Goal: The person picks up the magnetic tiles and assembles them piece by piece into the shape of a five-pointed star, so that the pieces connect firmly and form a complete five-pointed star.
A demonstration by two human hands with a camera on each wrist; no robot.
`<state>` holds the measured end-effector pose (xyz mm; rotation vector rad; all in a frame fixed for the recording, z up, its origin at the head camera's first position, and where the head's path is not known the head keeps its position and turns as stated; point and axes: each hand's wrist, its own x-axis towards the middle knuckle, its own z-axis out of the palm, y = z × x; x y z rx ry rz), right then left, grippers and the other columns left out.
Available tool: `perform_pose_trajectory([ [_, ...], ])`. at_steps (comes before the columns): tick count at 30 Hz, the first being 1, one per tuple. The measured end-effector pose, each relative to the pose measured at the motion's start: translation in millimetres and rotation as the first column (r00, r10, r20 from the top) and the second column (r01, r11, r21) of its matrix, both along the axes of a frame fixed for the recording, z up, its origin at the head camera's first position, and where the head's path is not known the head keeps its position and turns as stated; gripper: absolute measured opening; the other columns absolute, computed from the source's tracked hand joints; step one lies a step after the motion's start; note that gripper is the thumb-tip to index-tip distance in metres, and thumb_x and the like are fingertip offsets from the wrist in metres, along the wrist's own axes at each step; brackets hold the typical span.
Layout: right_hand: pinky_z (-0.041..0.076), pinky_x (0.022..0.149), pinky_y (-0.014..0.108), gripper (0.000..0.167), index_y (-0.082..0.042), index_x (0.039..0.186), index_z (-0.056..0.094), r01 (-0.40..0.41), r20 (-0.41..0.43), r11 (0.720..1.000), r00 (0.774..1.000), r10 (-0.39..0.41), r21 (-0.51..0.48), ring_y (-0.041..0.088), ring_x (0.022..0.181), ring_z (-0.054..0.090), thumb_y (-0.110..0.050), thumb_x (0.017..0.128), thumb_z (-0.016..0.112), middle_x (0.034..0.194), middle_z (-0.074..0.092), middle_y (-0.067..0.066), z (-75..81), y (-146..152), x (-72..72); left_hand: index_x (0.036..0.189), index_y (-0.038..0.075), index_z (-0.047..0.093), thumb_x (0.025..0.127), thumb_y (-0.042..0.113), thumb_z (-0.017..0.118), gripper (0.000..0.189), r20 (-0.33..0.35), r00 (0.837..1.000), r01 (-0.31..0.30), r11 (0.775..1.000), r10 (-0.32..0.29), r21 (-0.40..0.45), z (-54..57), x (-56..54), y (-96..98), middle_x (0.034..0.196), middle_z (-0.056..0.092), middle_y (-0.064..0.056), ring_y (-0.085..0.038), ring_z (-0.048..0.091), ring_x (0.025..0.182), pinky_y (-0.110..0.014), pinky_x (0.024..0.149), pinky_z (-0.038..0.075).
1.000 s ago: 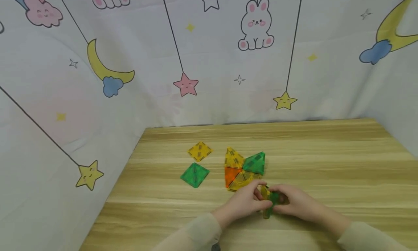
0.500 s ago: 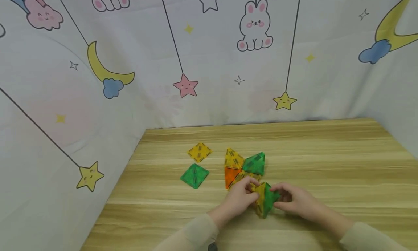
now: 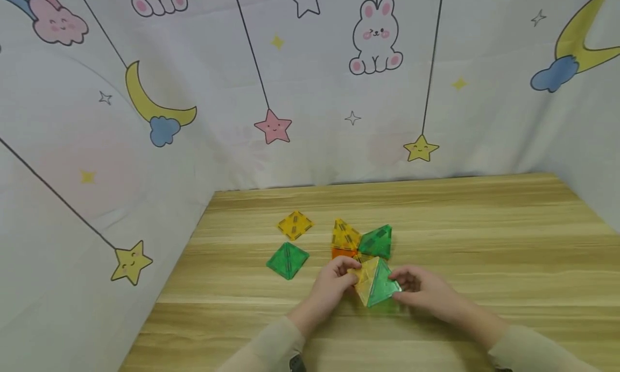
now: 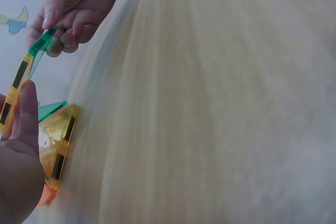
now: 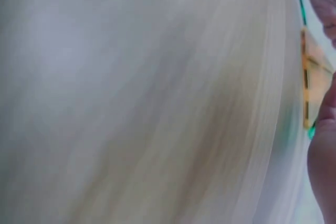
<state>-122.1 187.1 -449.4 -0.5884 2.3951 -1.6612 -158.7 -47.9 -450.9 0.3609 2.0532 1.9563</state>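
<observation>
Both hands hold a joined pair of triangular magnetic tiles, one yellow [image 3: 365,279] and one green [image 3: 382,287], raised over the table. My left hand [image 3: 329,287] pinches the yellow tile at its left side. On the other side, the right hand [image 3: 428,292] pinches the green tile's outer corner between thumb and fingers. The left wrist view shows the pair edge-on, tilted, the green tile [image 4: 42,44] at the right fingertips. Just behind lies a fan of joined magnetic tiles with yellow [image 3: 345,237], green [image 3: 379,243] and orange [image 3: 342,252] parts, its front partly hidden by the left hand and held tiles.
Left of the fan, a yellow diamond of tiles [image 3: 295,225] lies flat on the wooden table [image 3: 474,221]. A green diamond of tiles [image 3: 288,260] sits in front of it. A white curtain [image 3: 319,156] with cartoon prints hangs along the table's back edge and sides.
The held yellow and green tiles have moved left and up toward the fan and turned so their broad faces show. Both hands moved left with them; the fan and diamonds stayed in place.
</observation>
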Motion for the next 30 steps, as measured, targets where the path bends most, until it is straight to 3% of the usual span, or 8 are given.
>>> perform_pose_trajectory([
  [5,0.049,0.079,0.027,0.040,0.005,0.116,0.053,0.012,0.042,0.998,0.999,-0.009,-0.062,0.016,0.092,0.059,-0.012,0.084,0.069,0.107,0.059,0.016,0.1,-10,-3.6,0.107,-0.001,0.060,0.082,0.004,0.058,0.025,0.048,0.999,-0.013,0.999,0.011,0.037,2.5,-5.3,-9.3,0.076,0.051,0.000,-0.013,0.050,0.069,-0.028,0.064,0.047],
  [8,0.048,0.079,0.027,0.040,0.005,0.116,0.052,0.027,0.065,0.996,0.998,-0.022,-0.087,0.019,0.093,0.057,-0.012,0.084,0.069,0.107,0.058,0.016,0.3,-14,-5.5,0.106,-0.001,0.058,0.083,0.000,0.056,0.023,0.093,0.996,-0.002,0.993,-0.009,0.121,3.3,-7.3,-13.1,0.081,0.053,0.000,-0.011,0.051,0.071,-0.027,0.064,0.046],
  [13,0.048,0.079,0.026,0.039,0.006,0.113,0.050,0.035,0.076,0.986,0.997,-0.023,-0.165,0.018,0.092,0.056,-0.008,0.083,0.069,0.104,0.055,0.015,-2.9,-26,-12.2,0.100,0.006,0.058,0.088,-0.006,0.049,0.020,0.200,0.976,0.011,0.939,-0.085,0.343,2.2,-12.4,-20.8,0.089,0.056,0.000,-0.008,0.053,0.067,-0.023,0.061,0.046],
  [16,0.048,0.079,0.027,0.039,0.006,0.114,0.048,0.034,0.085,0.980,0.996,-0.017,-0.196,0.019,0.092,0.056,-0.008,0.083,0.069,0.105,0.054,0.014,-4.6,-37,-15.6,0.098,0.011,0.059,0.088,-0.004,0.050,0.020,0.233,0.969,-0.017,0.915,-0.085,0.404,3.4,-15.4,-26.6,0.090,0.056,-0.001,-0.007,0.052,0.064,-0.021,0.059,0.044],
  [20,0.049,0.077,0.026,0.039,0.006,0.115,0.047,0.060,0.121,0.971,0.992,-0.033,-0.232,0.019,0.090,0.056,-0.008,0.085,0.067,0.104,0.055,0.014,-5.4,-50,-18.2,0.103,0.011,0.059,0.087,-0.004,0.053,0.023,0.238,0.970,-0.057,0.905,-0.049,0.422,4.4,-17.5,-32.9,0.083,0.054,-0.001,-0.007,0.050,0.064,-0.021,0.058,0.043],
  [23,0.051,0.075,0.027,0.039,0.008,0.116,0.046,0.093,0.154,0.948,0.987,-0.047,-0.304,0.017,0.086,0.058,-0.004,0.085,0.066,0.102,0.057,0.014,-5.8,-58,-19.2,0.111,0.011,0.056,0.088,-0.006,0.053,0.029,0.226,0.973,-0.060,0.899,-0.044,0.433,3.8,-16.8,-35.5,0.075,0.052,0.000,-0.007,0.049,0.063,-0.019,0.057,0.042],
  [27,0.051,0.074,0.027,0.040,0.011,0.117,0.044,0.134,0.195,0.908,0.979,-0.059,-0.397,0.015,0.084,0.059,0.001,0.084,0.065,0.099,0.057,0.011,-6.6,-66,-19.4,0.117,0.012,0.052,0.092,-0.002,0.051,0.029,0.211,0.972,-0.006,0.889,-0.103,0.459,3.7,-12.4,-38.2,0.080,0.057,0.001,-0.008,0.056,0.068,-0.020,0.060,0.047],
  [30,0.052,0.075,0.028,0.041,0.010,0.117,0.043,0.150,0.205,0.897,0.976,-0.069,-0.416,0.014,0.083,0.060,0.001,0.084,0.065,0.098,0.057,0.011,-7.2,-69,-18.9,0.122,0.012,0.047,0.093,0.001,0.052,0.032,0.200,0.965,0.056,0.880,-0.169,0.472,3.8,-7.9,-40.6,0.091,0.059,-0.003,-0.011,0.060,0.073,-0.026,0.064,0.051],
])
